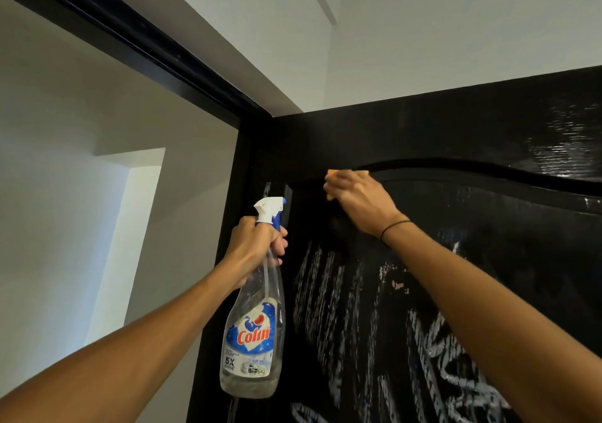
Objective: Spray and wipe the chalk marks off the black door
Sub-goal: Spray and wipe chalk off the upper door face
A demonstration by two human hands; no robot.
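Observation:
The black door (456, 136) fills the right half of the view, its upper part glossy and wet. White chalk marks (329, 292) streak the panel lower down, with thicker scribbles (456, 367) at the bottom right. My left hand (252, 246) grips the neck of a clear spray bottle (254, 334) with a white and blue trigger head, held upright beside the door's left edge. My right hand (356, 199) presses an orange cloth (335, 172) against the door just under the arched moulding; most of the cloth is hidden beneath the hand.
The black door frame (136, 41) runs diagonally across the upper left, with a white wall (65, 162) and an opening beyond it. White ceiling (423, 31) lies above the door's top edge.

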